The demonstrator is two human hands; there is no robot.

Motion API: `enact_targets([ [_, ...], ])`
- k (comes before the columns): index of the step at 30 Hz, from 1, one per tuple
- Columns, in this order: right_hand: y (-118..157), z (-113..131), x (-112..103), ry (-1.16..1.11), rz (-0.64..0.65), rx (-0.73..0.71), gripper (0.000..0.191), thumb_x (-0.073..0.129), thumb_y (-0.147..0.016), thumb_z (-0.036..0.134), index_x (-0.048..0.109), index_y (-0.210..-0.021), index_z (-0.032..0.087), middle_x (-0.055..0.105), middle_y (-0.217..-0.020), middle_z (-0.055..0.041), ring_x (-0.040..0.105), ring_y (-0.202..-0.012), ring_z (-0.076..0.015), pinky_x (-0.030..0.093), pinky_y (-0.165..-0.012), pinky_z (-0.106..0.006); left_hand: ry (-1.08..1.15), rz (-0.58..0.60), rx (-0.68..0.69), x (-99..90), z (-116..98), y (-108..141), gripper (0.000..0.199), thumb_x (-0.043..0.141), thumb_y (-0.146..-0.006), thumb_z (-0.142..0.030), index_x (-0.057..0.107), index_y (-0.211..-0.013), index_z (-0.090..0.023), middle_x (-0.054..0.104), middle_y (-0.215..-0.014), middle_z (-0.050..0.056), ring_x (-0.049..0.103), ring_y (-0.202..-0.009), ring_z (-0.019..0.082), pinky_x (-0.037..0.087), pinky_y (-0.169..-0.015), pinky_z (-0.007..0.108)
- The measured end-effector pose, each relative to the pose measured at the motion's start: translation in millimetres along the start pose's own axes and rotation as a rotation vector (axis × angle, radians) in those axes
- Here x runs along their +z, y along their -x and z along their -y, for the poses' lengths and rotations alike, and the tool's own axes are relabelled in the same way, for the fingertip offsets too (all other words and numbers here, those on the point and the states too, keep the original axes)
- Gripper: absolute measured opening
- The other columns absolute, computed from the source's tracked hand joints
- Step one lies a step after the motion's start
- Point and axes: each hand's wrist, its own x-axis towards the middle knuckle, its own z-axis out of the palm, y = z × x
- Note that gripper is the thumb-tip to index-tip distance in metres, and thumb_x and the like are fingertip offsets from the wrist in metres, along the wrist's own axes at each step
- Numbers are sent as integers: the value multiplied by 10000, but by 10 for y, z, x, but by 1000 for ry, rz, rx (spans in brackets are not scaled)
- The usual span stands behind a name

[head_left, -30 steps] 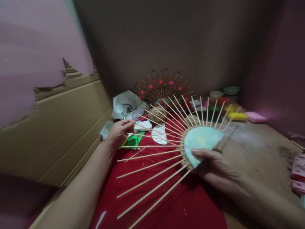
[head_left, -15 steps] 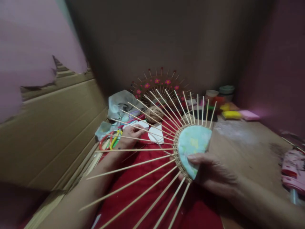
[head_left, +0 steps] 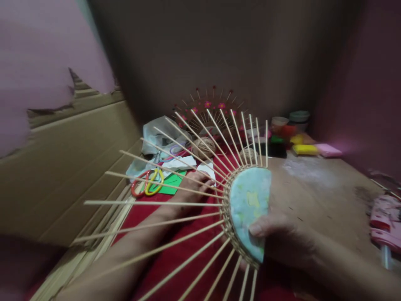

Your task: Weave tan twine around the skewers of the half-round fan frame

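Observation:
My right hand (head_left: 275, 234) grips a half-round piece covered in light blue patterned cloth (head_left: 250, 205), thumb on its face and fingers behind. Woven twine edges its curve, and several thin sticks (head_left: 153, 203) fan out from it to the left and upward. Behind the sticks, my left hand (head_left: 200, 182) reaches to a white paper piece (head_left: 206, 168); its fingers are bent over the paper's near edge, and whether they pinch it is hard to see. A ball of brown twine (head_left: 203, 148) lies just beyond.
Scissors with red and yellow handles (head_left: 147, 182) lie beside green paper (head_left: 171, 184) at the left. A flower-decorated fan (head_left: 206, 104) stands at the back. Yellow (head_left: 305, 150) and pink packs (head_left: 328, 150) lie at right, cardboard (head_left: 78, 167) at left.
My left hand has moved right, from the white papers near the scissors to the other white piece, uncovering the green paper. The stick fan has turned and shifted slightly left and down.

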Motion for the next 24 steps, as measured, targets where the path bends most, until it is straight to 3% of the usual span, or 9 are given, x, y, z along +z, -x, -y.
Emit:
enact_targets([
  [3,-29,19,-17,-18,-20,-66,355,588,-630,86,615,-979,149,640,-625,-19,616,-593,-163,518,-568,-287,-237,-28,199,-111,-57,-44,173,674,-585,-175,697,-751,-219,640,-875,64,489,-960,273,307,-937,406],
  [5,-41,34,-28,-28,-47,-97,351,579,-651,77,608,-992,157,646,-649,-17,615,-613,-158,516,-584,-288,-182,-67,194,-181,-164,-21,254,664,-605,-173,692,-855,-208,632,-975,72,474,-1021,278,286,-962,415],
  [6,-44,41,-30,-30,-60,-101,346,576,-661,77,605,-996,157,651,-666,-20,617,-627,-158,518,-601,-295,-106,-46,155,-201,-238,11,252,647,-646,-194,682,-895,-198,630,-990,76,506,-981,265,336,-918,402],
  [8,-43,55,-27,-31,-90,-111,346,575,-670,76,599,-1005,159,658,-695,-24,618,-650,-159,520,-629,-306,122,166,-34,-202,-408,102,258,627,-702,-258,661,-942,-168,642,-926,93,572,-832,242,427,-770,372],
  [12,-36,67,-17,-27,-115,-126,389,583,-660,76,588,-1035,179,653,-692,-8,604,-647,-153,505,-674,-325,368,356,-186,-86,-667,274,397,688,-663,-246,622,-1044,-158,654,-861,94,582,-682,190,444,-610,299],
  [14,-36,62,-20,-24,-105,-119,388,577,-667,78,588,-1042,178,646,-680,-4,597,-639,-150,496,-694,-336,416,407,-187,-33,-698,303,388,695,-668,-253,625,-1038,-156,656,-872,99,591,-707,197,459,-633,312],
  [18,-39,52,-30,-38,-83,-116,398,577,-668,73,585,-1051,182,639,-652,-1,592,-625,-150,494,-678,-325,401,396,-207,-15,-618,276,200,708,-669,-245,674,-829,-130,660,-795,78,600,-738,185,471,-704,301],
  [21,-36,51,-29,-46,-71,-116,399,567,-678,73,577,-1061,185,638,-639,2,586,-599,-139,492,-638,-295,363,295,-237,-9,-577,274,140,698,-684,-258,658,-730,-131,638,-690,39,575,-632,135,451,-598,239],
  [24,-27,52,-24,-41,-44,-86,400,543,-690,77,569,-1076,179,644,-645,-3,588,-590,-138,486,-609,-280,281,194,-136,34,-600,312,144,685,-694,-263,654,-708,-122,630,-719,45,574,-677,147,451,-614,238],
])
